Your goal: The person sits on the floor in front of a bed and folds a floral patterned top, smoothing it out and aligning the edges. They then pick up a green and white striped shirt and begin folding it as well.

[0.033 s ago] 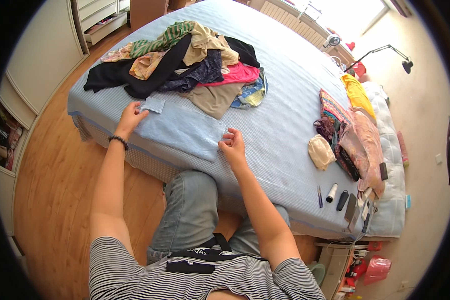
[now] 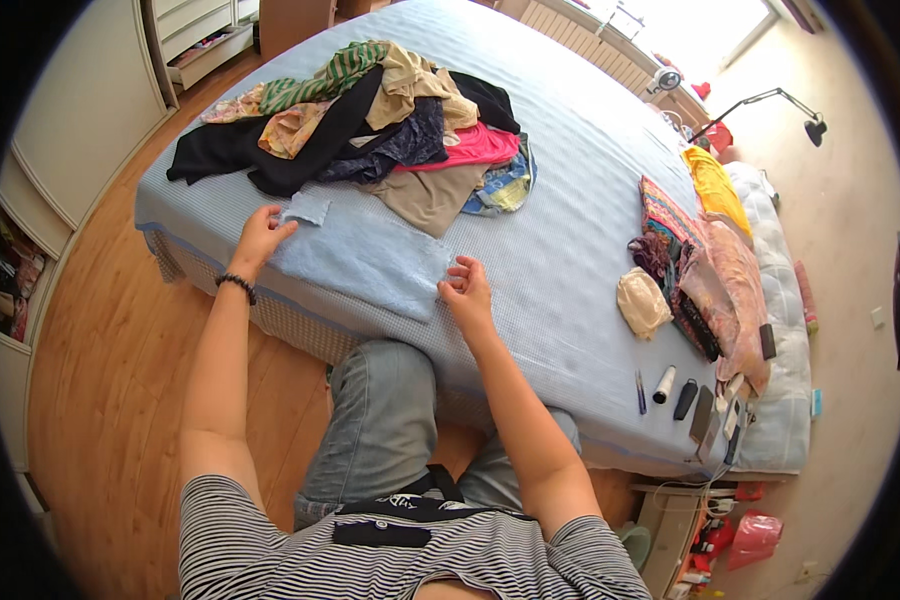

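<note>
A light-blue fuzzy garment (image 2: 360,260) lies spread flat near the front edge of the bed. A small piece of it sticks up at its far left corner. At that corner, my left hand (image 2: 260,237), with a dark bead bracelet at the wrist, pinches the garment's edge. On the opposite side, my right hand (image 2: 467,292) has thumb and fingers closed at the garment's right edge. Just beyond the garment is a heap of mixed clothes: black trousers (image 2: 315,145), a green striped piece (image 2: 325,82), a pink piece (image 2: 485,148) and a khaki piece (image 2: 425,200).
A light-blue cover (image 2: 570,250) drapes the bed. To the right are a cream bundle (image 2: 643,303), patterned clothes (image 2: 667,210), a yellow cloth (image 2: 715,190), a white bottle (image 2: 664,385) and a pen (image 2: 641,392). A desk lamp (image 2: 815,132) stands beyond; an open drawer (image 2: 210,55) is far left.
</note>
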`<action>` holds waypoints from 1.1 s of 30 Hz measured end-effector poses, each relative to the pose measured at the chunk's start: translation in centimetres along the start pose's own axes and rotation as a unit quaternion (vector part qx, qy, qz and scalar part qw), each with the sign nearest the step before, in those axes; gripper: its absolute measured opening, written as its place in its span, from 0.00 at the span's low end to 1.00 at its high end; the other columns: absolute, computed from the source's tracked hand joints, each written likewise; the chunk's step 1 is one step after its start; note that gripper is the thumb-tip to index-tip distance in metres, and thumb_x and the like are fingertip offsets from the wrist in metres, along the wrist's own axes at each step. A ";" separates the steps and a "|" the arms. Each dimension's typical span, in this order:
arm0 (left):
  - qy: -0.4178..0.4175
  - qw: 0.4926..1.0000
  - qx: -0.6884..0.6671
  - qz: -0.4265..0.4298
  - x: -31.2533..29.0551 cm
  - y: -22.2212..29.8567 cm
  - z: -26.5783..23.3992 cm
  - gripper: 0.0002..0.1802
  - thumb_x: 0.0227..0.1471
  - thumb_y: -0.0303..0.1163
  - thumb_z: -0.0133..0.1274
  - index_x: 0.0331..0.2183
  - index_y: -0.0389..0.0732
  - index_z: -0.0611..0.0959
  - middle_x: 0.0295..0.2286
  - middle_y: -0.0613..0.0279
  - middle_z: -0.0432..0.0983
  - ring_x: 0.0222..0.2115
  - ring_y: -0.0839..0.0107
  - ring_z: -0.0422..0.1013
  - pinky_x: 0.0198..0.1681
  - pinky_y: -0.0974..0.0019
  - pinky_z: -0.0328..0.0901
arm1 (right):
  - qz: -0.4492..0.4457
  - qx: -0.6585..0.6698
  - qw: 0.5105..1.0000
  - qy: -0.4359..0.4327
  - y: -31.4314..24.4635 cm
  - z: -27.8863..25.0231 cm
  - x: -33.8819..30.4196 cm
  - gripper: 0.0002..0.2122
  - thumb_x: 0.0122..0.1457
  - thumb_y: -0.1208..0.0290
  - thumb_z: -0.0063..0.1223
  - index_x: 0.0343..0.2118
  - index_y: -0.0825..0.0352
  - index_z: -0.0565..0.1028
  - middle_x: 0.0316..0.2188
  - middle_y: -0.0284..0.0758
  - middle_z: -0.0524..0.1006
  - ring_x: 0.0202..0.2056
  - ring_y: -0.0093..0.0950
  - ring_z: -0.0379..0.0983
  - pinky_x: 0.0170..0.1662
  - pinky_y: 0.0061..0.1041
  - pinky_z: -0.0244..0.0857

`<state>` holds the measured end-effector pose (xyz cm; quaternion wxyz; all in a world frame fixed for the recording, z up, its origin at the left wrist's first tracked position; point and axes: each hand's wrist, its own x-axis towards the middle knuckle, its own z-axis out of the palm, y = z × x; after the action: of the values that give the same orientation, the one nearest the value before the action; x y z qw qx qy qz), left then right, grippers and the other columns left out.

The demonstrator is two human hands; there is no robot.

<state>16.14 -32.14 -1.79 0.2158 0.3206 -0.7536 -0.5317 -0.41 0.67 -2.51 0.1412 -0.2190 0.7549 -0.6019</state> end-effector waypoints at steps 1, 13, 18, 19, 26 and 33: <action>0.014 0.999 -0.038 0.003 -0.2 -0.2 0.3 0.27 0.40 0.33 0.63 0.41 0.29 0.74 0.30 0.58 0.73 0.30 0.77 0.68 0.33 0.72 0.65 | -0.030 -0.036 0.999 0.009 -0.1 -0.2 -0.4 0.23 0.46 0.84 0.54 0.48 0.69 0.64 0.36 0.39 0.71 0.28 0.22 0.70 0.32 0.21 0.68; 0.101 0.965 0.240 0.016 3.9 1.0 1.5 0.28 0.44 0.51 0.56 0.16 0.33 0.75 0.15 0.51 0.70 0.18 0.61 0.68 0.25 0.60 0.62 | -0.154 -0.180 0.959 0.154 2.0 -4.4 -3.0 0.10 0.50 0.84 0.47 0.36 0.71 0.71 0.25 0.37 0.70 0.23 0.25 0.66 0.28 0.24 0.64; -0.026 0.993 0.099 0.051 2.3 2.4 0.8 0.17 0.43 0.38 0.58 0.27 0.32 0.76 0.23 0.59 0.73 0.22 0.72 0.68 0.28 0.65 0.64 | -0.170 -0.181 0.955 0.165 2.2 -4.1 -2.8 0.09 0.50 0.84 0.46 0.35 0.71 0.71 0.25 0.37 0.69 0.22 0.26 0.65 0.28 0.24 0.63; -0.059 0.990 0.078 0.104 2.5 3.2 1.2 0.16 0.42 0.33 0.57 0.31 0.32 0.76 0.27 0.61 0.74 0.24 0.73 0.69 0.28 0.67 0.65 | -0.174 -0.182 0.954 0.162 2.1 -4.0 -2.8 0.09 0.50 0.84 0.46 0.35 0.71 0.71 0.25 0.37 0.69 0.22 0.26 0.65 0.28 0.24 0.63; -0.268 0.960 0.069 0.033 -5.5 13.7 13.5 0.27 0.45 0.37 0.58 0.44 0.32 0.71 0.26 0.54 0.74 0.20 0.67 0.73 0.19 0.67 0.67 | -0.171 -0.192 0.952 0.169 2.4 -4.2 -2.9 0.08 0.51 0.84 0.46 0.35 0.71 0.71 0.24 0.38 0.70 0.22 0.27 0.66 0.27 0.25 0.63; 0.135 0.928 0.315 0.147 -6.3 6.7 12.4 0.20 0.40 0.40 0.62 0.32 0.38 0.75 0.36 0.54 0.69 0.38 0.54 0.65 0.41 0.57 0.63 | -0.180 -0.207 0.946 0.171 2.3 -4.3 -2.9 0.08 0.51 0.83 0.47 0.35 0.70 0.72 0.24 0.35 0.71 0.23 0.24 0.66 0.28 0.22 0.62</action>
<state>10.60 -17.84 0.37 0.2795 0.3267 -0.8845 -0.1811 -0.35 6.15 -3.86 -0.1487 -0.2693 0.8239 -0.4759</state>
